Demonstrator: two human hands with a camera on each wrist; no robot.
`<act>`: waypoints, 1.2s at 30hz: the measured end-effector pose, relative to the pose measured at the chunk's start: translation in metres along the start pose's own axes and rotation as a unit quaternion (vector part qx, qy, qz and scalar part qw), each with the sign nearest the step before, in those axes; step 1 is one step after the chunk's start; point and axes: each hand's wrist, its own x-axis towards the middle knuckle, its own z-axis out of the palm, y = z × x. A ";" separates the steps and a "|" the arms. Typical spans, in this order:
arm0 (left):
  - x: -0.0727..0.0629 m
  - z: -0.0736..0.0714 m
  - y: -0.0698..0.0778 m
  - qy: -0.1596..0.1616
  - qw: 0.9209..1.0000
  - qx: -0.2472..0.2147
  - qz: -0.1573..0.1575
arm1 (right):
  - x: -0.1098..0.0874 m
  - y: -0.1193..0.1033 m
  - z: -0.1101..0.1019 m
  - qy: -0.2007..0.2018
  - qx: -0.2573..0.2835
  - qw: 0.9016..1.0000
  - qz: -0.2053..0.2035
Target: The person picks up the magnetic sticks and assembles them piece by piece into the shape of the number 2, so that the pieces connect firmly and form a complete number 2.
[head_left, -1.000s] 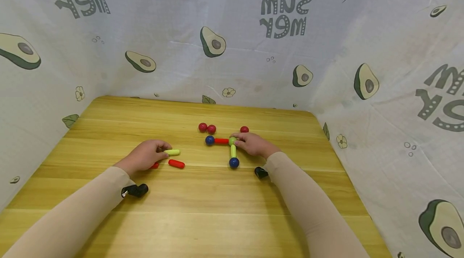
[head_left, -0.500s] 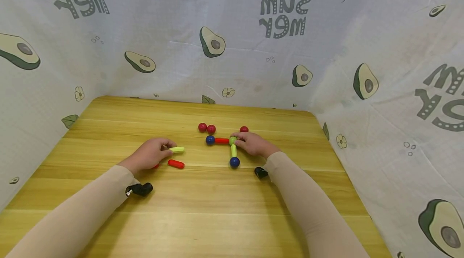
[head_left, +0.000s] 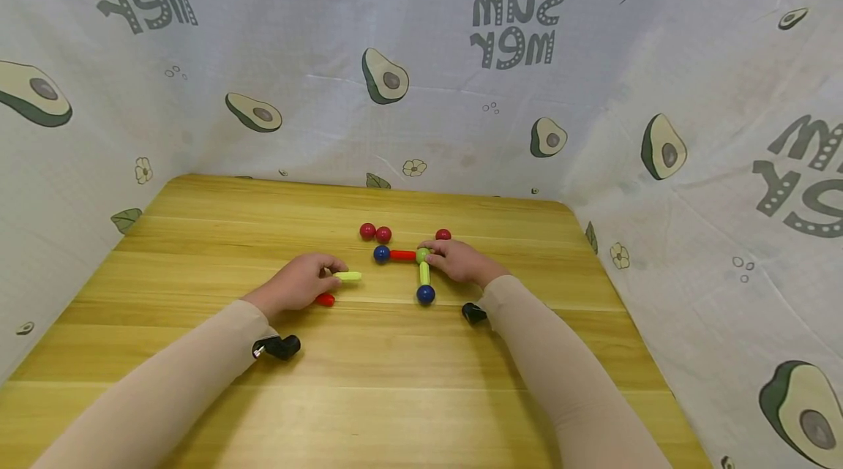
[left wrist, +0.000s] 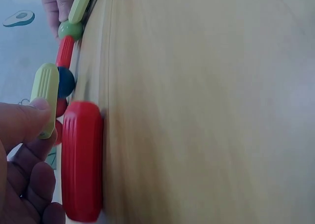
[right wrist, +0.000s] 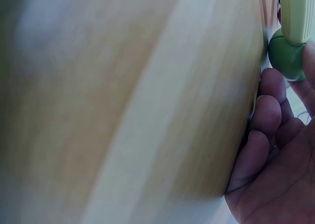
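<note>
An avocado-printed white cloth [head_left: 448, 118], perhaps faintly stained, hangs behind and beside a wooden table [head_left: 395, 396].

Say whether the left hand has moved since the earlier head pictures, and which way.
Yes: the left hand, pinching a yellow-green rod, has moved rightward, away from the left edge of the wooden tabletop.

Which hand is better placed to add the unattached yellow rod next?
Likely the left hand: it pinches the unattached yellow rod, while the right hand is occupied holding the green ball.
</note>
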 end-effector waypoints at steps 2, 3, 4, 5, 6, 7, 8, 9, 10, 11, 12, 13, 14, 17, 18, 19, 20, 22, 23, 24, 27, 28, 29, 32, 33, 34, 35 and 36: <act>0.002 0.004 0.003 -0.003 1.000 -0.002 0.003 | 0.000 0.000 0.000 0.000 0.000 1.000 -0.002; 0.003 0.005 0.005 -0.004 1.000 -0.003 0.004 | 0.001 0.000 0.000 0.000 0.000 1.000 -0.003; 0.004 0.007 0.006 -0.004 1.000 -0.006 0.002 | 0.001 0.001 0.000 0.001 0.000 1.000 -0.003; 0.005 0.008 0.008 -0.005 1.000 -0.006 0.006 | 0.001 0.001 0.000 0.002 -0.001 1.000 -0.004; 0.005 0.010 0.009 -0.006 1.000 -0.007 0.009 | 0.002 0.001 0.000 0.002 -0.002 1.000 -0.004; 0.006 0.011 0.011 -0.007 1.000 -0.010 0.011 | 0.002 0.001 0.001 0.003 -0.002 1.000 -0.004; 0.007 0.013 0.013 -0.007 1.000 -0.012 0.012 | 0.001 0.002 0.001 0.004 -0.003 1.000 -0.003; 0.008 0.014 0.014 -0.009 1.000 -0.012 0.015 | 0.001 0.002 0.001 0.004 -0.003 1.000 -0.002; 0.009 0.016 0.015 -0.010 1.000 -0.012 0.019 | 0.001 0.002 0.002 0.004 -0.004 1.000 -0.001; 0.010 0.017 0.016 -0.012 1.000 -0.013 0.022 | 0.001 0.002 0.002 0.004 -0.004 1.000 -0.001; 0.011 0.019 0.016 -0.013 1.000 -0.013 0.024 | 0.001 0.002 0.002 0.004 -0.005 1.000 0.001; 0.012 0.021 0.017 -0.014 1.000 -0.013 0.025 | 0.001 0.001 0.002 0.004 -0.004 1.000 0.003; 0.013 0.023 0.018 -0.015 0.999 -0.012 0.026 | 0.001 0.001 0.002 0.003 -0.002 1.000 0.004; 0.015 0.028 0.020 -0.017 0.999 -0.008 0.030 | 0.000 0.000 0.001 0.002 -0.001 1.000 0.004; 0.015 0.029 0.022 -0.018 0.999 -0.005 0.030 | 0.000 0.000 0.001 0.001 -0.001 1.000 0.005; 0.016 0.031 0.023 -0.018 0.999 -0.003 0.030 | 0.000 0.000 0.001 0.000 0.000 1.000 0.005; 0.016 0.033 0.024 -0.019 0.999 0.000 0.031 | 0.000 0.000 0.000 -0.001 0.000 1.000 0.005; 0.017 0.036 0.027 -0.019 0.999 0.004 0.034 | 0.000 0.000 0.000 -0.002 -0.003 1.000 0.004; 0.018 0.037 0.028 -0.019 0.999 0.004 0.034 | 0.001 0.000 0.000 -0.003 -0.003 1.000 0.005; 0.018 0.038 0.030 -0.019 0.999 0.005 0.034 | 0.001 0.001 0.000 -0.004 -0.005 1.000 0.005; 0.019 0.042 0.034 -0.019 0.999 0.006 0.035 | 0.002 0.001 0.001 -0.004 -0.009 1.000 0.004; 0.020 0.043 0.036 -0.020 0.999 0.007 0.036 | 0.002 0.001 0.001 -0.003 -0.009 1.000 0.004; 0.021 0.044 0.037 -0.020 0.999 0.010 0.038 | 0.002 0.002 0.001 -0.002 -0.008 1.000 0.002; 0.023 0.047 0.041 -0.020 0.999 0.016 0.044 | 0.002 0.002 0.001 0.000 -0.009 1.000 -0.002; 0.024 0.048 0.042 -0.020 0.999 0.017 0.046 | 0.002 0.002 0.002 0.000 -0.009 1.000 -0.003; 0.025 0.050 0.043 -0.020 0.998 0.019 0.048 | 0.002 0.003 0.002 0.000 -0.009 1.000 -0.004; 0.025 0.051 0.044 -0.020 0.998 0.018 0.050 | 0.002 0.003 0.002 0.000 -0.010 1.000 -0.004; 0.026 0.052 0.045 -0.021 0.998 0.017 0.051 | 0.002 0.003 0.002 0.000 -0.011 1.000 -0.004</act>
